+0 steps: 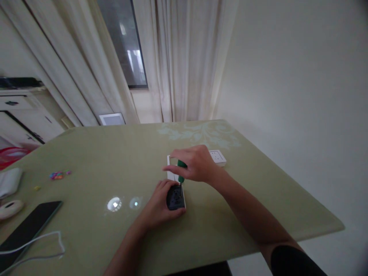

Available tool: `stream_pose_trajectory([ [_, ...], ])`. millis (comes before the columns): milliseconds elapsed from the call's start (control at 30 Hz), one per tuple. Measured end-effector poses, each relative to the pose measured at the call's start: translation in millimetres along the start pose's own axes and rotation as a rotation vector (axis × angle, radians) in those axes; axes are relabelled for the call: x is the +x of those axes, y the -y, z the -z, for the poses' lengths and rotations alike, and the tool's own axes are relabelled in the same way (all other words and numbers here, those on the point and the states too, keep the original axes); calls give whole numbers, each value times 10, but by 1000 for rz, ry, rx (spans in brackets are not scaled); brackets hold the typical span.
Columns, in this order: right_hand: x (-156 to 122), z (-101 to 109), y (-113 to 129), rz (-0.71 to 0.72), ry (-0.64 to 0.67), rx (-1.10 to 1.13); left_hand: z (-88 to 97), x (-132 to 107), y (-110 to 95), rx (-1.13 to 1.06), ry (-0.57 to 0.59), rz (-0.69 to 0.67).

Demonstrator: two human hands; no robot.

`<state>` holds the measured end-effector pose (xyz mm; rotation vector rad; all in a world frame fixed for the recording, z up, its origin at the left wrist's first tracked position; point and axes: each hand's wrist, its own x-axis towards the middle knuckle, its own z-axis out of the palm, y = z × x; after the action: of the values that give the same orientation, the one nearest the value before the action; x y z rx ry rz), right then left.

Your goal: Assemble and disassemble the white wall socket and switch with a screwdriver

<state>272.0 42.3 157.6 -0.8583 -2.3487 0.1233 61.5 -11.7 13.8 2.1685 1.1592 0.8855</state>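
Cream curtains (188, 57) hang around a narrow window (125, 42) behind a pale green table (92, 153) with a glossy top. Near the table's front middle, the left hand (161, 203) grips a wall socket (175, 197) with its black back facing up, thumb along the near edge and fingers at the far side. Above it, the right hand (198, 163) is closed loosely around the green handle of a screwdriver (181, 179), whose shaft points down to the socket's right part; the tip is too small to make out. Just beyond lies a white panel (169, 168), partly hidden by the hands. Another white socket (218, 158) sits behind the right wrist. Leftward are colourful beads (59, 175) and a dark phone-like slab (36, 214) crossed by a white cable (61, 245).
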Motion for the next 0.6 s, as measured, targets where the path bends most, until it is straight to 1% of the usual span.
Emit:
stream_pose_trajectory([
  [33,-10,45,35,6,44,7,0,2,11,4,-11,5],
  [133,-32,125,125,143,229,232,-2,9,51,20,-40,19],
  [167,-34,126,145,169,255,257,-3,11,64,25,-47,22],
  [200,-35,115,158,160,252,220,-5,13,76,29,-53,25],
  [300,-31,56,166,3,163,-67,-10,15,102,38,-64,33],
  [333,-29,46,161,-29,141,-110,-10,14,106,40,-66,34],
  [367,-28,43,155,-23,136,-95,-10,13,109,42,-67,35],
  [467,-22,58,135,110,162,91,-7,8,107,45,-68,35],
  [500,-17,56,131,120,164,105,-6,6,105,46,-69,36],
  [533,-11,49,129,97,159,72,-5,5,103,46,-70,36],
  [600,1,24,130,-2,133,-66,-3,2,101,45,-73,37],
])
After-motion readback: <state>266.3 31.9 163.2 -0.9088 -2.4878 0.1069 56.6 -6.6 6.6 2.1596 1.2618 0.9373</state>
